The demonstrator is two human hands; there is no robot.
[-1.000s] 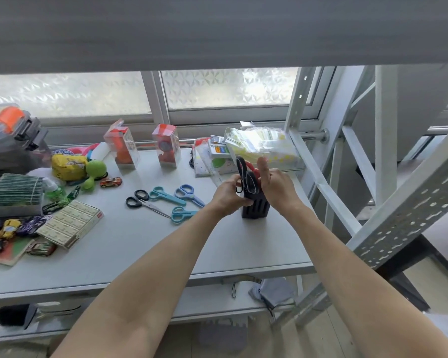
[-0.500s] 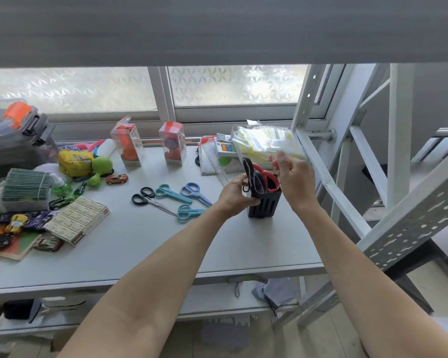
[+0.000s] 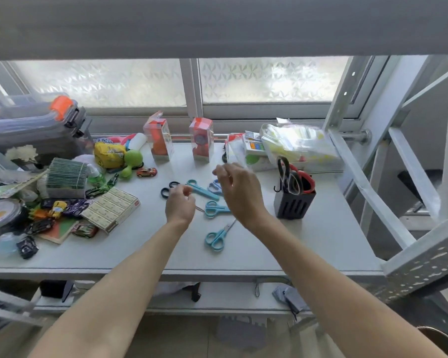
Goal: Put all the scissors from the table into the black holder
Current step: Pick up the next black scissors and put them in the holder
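Note:
The black holder [image 3: 294,205] stands at the right of the grey table [image 3: 321,244], with black-handled scissors [image 3: 285,174] and red-handled scissors [image 3: 307,178] upright in it. Several scissors lie flat left of it: a black-handled pair [image 3: 166,190], a teal pair [image 3: 201,189], a blue pair [image 3: 214,186], a light blue pair [image 3: 215,208] and another light blue pair [image 3: 216,237] nearer me. My left hand [image 3: 180,204] hovers with loosely curled fingers over the black pair's blades, holding nothing. My right hand [image 3: 239,191] hangs open above the blue pair.
Toys, small cars, a box of cards [image 3: 111,209] and a stack of green cards [image 3: 66,174] crowd the left side. Two clear boxes [image 3: 201,143] and plastic packets [image 3: 298,146] stand at the back. A slanted metal rack [image 3: 367,187] rises at the right.
Both hands have left the holder and moved left over the loose scissors. The black-handled scissors now stand in the holder beside the red pair. The view has shifted, showing another light blue pair.

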